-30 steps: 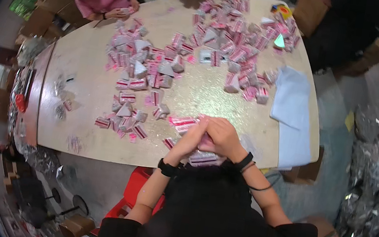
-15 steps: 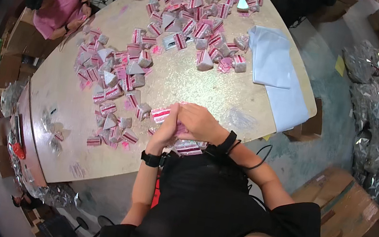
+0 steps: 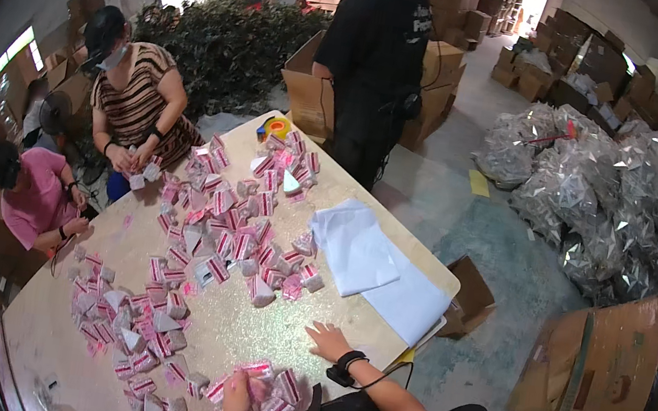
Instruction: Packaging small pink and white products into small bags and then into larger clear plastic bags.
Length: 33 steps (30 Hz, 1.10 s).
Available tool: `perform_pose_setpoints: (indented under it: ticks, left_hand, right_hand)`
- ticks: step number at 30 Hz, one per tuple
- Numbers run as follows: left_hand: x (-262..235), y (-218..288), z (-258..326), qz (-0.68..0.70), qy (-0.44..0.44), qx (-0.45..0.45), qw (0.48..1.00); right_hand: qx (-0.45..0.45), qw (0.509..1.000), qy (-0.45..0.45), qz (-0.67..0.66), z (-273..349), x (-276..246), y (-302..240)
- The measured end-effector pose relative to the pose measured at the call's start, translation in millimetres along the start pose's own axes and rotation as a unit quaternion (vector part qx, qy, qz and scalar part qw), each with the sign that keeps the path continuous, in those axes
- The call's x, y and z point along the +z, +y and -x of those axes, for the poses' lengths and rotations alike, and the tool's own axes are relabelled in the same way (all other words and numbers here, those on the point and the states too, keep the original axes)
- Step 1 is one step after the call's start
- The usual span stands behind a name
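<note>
My left hand (image 3: 236, 399) is closed at a small bunch of wrapped wedge-shaped pieces with pink and white stripes (image 3: 287, 386), close to my body at the table's near edge. Its fingers curl against one piece and some pink film; the exact grip is partly hidden. My right hand (image 3: 329, 342) rests palm down on the bare tabletop, fingers spread, holding nothing. Many more striped wedges (image 3: 156, 320) lie heaped to the left. Another heap (image 3: 231, 229) stretches toward the far end of the table (image 3: 233, 319).
White sheets (image 3: 356, 253) lie along the right edge. A tape roll (image 3: 276, 127) sits at the far corner. Two people (image 3: 145, 90) work along the left side; another person (image 3: 374, 58) stands behind the table. Cardboard boxes (image 3: 597, 360) and bagged silvery pieces (image 3: 607, 189) stand at right.
The view has lifted toward the far room. My hands have come apart: the right has left the wrapped piece and lies spread on the table, while the left stays near the bunch.
</note>
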<state>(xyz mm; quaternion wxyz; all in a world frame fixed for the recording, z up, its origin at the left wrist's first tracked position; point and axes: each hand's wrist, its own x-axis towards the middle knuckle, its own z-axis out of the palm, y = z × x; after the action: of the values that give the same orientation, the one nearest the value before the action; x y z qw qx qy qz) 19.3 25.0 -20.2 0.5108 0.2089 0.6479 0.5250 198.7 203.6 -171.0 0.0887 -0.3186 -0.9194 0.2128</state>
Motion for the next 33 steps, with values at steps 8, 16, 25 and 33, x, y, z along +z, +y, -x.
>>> perform_pose_setpoints:
  ticks: [8, 16, 25, 33]
  left_hand:
    - [-28, -61, -27, 0.059, -0.06, 0.048, 0.995]
    - [4, -13, 4, 0.146, 0.02, 0.009, 0.989]
    - [-1, -8, 13, -0.167, 0.065, 0.141, 0.974]
    - [-5, -17, 19, -0.154, 0.07, 0.093, 0.981]
  right_hand:
    - [0.023, 0.999, 0.03, 0.012, 22, 51, 31]
    - [0.055, 0.993, 0.061, -0.079, 22, 8, 9]
    - [0.031, 0.883, 0.248, -0.398, 11, -83, -43]
    - [0.06, 0.87, -0.052, -0.486, 4, -93, -76]
